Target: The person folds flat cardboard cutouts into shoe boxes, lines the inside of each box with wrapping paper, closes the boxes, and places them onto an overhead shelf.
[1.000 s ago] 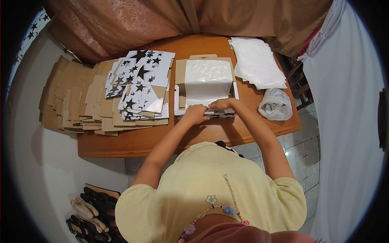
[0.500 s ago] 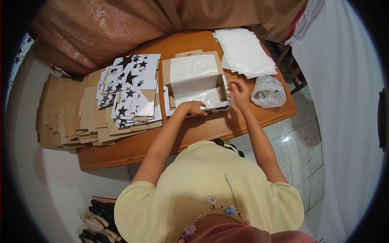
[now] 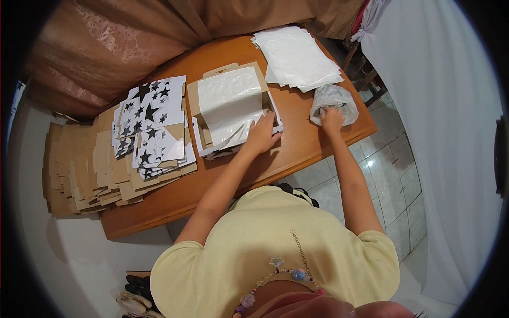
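An open cardboard box (image 3: 197, 139), white outside with a black star print and brown inside, stands in the middle of the table. A glossy white sheet (image 3: 228, 98) lines it and runs up over its raised lid. My left hand (image 3: 261, 134) rests on the box's front right corner, fingers spread and pointing away from me. To the right, my right hand (image 3: 332, 122) reaches into a clear plastic bag (image 3: 348, 103) with its top open. Its fingertips are down in the bag's mouth, so what they touch is hidden.
Left of the box lie star-printed flat box blanks (image 3: 151, 124) over overlapping brown cardboard pieces (image 3: 79, 164). A stack of white sheets (image 3: 297, 55) lies at the table's far right. Brown cloth (image 3: 132, 37) hangs behind the wooden table (image 3: 154, 214); white cloth (image 3: 440, 132) hangs at right.
My right hand has moved from the box's right side into the plastic bag. My left hand has slid from the box's front edge to its right corner. The view has shifted slightly.
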Demonstrator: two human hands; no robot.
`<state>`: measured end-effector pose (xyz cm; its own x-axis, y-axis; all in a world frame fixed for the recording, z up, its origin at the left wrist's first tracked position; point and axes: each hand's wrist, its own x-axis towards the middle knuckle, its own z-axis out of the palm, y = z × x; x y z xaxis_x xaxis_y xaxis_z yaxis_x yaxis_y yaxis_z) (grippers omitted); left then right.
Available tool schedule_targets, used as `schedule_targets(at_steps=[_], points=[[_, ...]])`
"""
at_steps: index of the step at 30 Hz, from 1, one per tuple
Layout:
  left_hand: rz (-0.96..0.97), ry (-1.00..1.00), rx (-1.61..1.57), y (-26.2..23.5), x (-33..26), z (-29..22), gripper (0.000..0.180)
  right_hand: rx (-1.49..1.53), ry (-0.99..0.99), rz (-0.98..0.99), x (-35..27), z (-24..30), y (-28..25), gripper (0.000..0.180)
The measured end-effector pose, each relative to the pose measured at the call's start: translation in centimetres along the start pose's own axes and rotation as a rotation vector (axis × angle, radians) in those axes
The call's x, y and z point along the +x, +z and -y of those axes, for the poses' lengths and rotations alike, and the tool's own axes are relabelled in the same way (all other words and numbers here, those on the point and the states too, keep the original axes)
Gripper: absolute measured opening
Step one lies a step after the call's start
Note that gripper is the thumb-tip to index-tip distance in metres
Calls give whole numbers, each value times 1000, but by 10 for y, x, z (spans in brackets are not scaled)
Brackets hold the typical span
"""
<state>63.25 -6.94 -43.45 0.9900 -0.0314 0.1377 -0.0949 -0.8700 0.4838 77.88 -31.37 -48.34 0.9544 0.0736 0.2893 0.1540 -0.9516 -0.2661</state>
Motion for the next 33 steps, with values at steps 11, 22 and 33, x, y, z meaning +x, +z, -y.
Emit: schedule_targets(at_steps=[11,22,33], points=[[31,119,-113,25,-9,-36,60,-180,-189,-82,-3,-9,21,13],[35,259,-120,51,7,-57,60,1051,117,-232,-20,6,-8,14],[63,26,-390,-45,-28,-13,38,1087,-232,263,-25,120,-43,22]])
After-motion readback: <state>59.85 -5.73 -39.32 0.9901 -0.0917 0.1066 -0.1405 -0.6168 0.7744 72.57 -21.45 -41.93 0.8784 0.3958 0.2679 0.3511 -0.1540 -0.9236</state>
